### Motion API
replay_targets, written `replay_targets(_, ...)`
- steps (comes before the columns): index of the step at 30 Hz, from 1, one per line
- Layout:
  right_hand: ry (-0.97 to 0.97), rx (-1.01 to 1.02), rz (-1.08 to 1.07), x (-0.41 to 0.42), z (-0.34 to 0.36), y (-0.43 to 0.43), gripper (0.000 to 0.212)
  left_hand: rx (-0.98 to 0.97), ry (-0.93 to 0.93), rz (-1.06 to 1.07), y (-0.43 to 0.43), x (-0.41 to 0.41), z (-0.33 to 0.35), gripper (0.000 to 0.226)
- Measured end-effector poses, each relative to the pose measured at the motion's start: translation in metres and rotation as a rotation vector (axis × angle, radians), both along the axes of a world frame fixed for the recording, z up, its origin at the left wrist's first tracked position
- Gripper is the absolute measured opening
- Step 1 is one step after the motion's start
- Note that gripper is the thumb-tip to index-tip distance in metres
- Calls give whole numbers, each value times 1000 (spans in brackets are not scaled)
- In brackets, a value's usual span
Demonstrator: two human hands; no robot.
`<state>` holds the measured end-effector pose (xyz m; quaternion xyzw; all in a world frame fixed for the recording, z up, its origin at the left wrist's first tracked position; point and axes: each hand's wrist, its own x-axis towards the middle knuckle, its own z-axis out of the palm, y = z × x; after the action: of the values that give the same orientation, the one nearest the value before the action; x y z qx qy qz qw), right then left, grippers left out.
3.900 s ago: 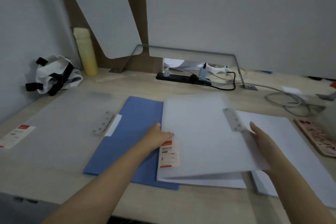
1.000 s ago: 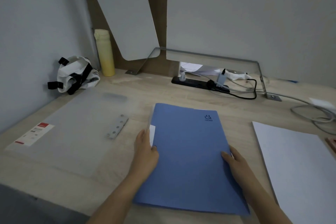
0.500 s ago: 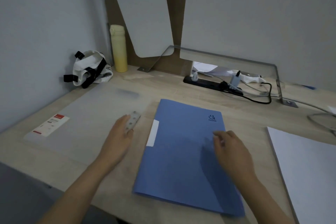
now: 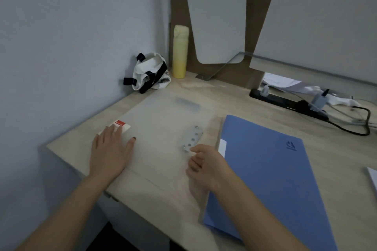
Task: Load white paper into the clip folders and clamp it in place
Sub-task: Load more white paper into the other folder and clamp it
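Frosted, see-through plastic makes up the flat clip folder (image 4: 163, 124) lying nearest on the pale wooden desk (image 4: 336, 149), close to its left corner. The left hand (image 4: 110, 155) presses it flat with fingers spread straight, just below the red-and-white label (image 4: 120, 125). The right hand (image 4: 206, 165) has its fingers curled at the near end of the riveted metal clip strip (image 4: 192, 138). Whether they actually grip the strip is too blurred to tell.

No sheet lies in this folder yet. The white paper stack (image 4: 373, 178) shows only as a corner at the far right edge, well apart. The closed blue plastic folder (image 4: 265, 169) lies between it and the hands, so a reach for paper must cross it.

The slick cover could likely slide toward the desk corner if the left hand lifts while the clip is pulled, and a released spring could nip fingertips.

Farther back lie a black power strip (image 4: 285, 102) with cables, a white bag with black straps (image 4: 151, 73) and a tall yellow bottle (image 4: 180, 57).
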<state>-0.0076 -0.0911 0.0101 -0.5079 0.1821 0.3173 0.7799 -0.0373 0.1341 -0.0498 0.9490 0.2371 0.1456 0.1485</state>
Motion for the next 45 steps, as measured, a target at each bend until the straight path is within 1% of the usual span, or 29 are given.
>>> replay_targets(2, 32, -16, -14, 6, -3, 2, 30, 26, -23, -12, -2, 0, -1, 59)
replay_targets(3, 47, -25, -2, 9, -5, 2, 26, 26, -34, -19, -2, -1, -1, 58)
replay_targets(6, -1, -64, 54, 13, -7, 9, 5, -20, -47, -41, -3, -2, -1, 56)
replay_targets(8, -68, -48, 79, 10, -10, 18, 14, -51, -58, -63, -6, -8, -1, 57)
replay_targets(10, -130, -76, 48, 5, -15, 26, 27, -77, -53, -100, -12, -16, -2, 58)
replay_targets(11, -165, -95, 23, 2, -16, 26, 31, -93, -52, -115, -17, -21, -2, 60)
replay_targets(12, -203, -100, 1, 0, -15, 22, 30, -118, -66, -134, -20, -24, -2, 60)
replay_targets(15, -357, -130, -3, -5, -2, -4, 28, -284, -190, -199, -28, -27, 8, 41)
replay_targets(18, -523, -233, -14, -7, 13, -49, 31, -527, -309, -243, -45, -27, 24, 33)
replay_targets(20, -576, -262, -53, -8, 19, -87, 31, -647, -346, -200, -62, -27, 35, 31)
replay_targets(22, -583, -252, -92, -12, 25, -128, 32, -789, -370, -191, -82, -26, 44, 30)
replay_targets(24, -545, -226, -124, -19, 28, -170, 33, -871, -324, -227, -106, -25, 51, 35)
replay_targets(27, -499, -222, -143, -33, 25, -226, 31, -928, -186, -326, -147, -21, 53, 40)
replay_targets(30, -445, -286, -176, -46, 13, -265, 32, -1021, -36, -420, -186, -18, 47, 46)
replay_targets(32, -391, -364, -205, -51, -1, -279, 33, -1040, 7, -445, -205, -17, 42, 41)
replay_targets(36, -404, -588, -198, -58, -24, -282, 28, -970, 42, -425, -220, -15, 34, 48)
replay_targets(38, -415, -613, -213, -58, -28, -273, 25, -958, 36, -424, -217, -13, 31, 48)
replay_targets(42, -435, -625, -251, -51, -31, -247, 39, -1017, 23, -402, -205, -6, 27, 40)
replay_targets(45, -441, -659, -229, -46, -29, -226, 39, -1012, 32, -402, -186, 3, 28, 33)
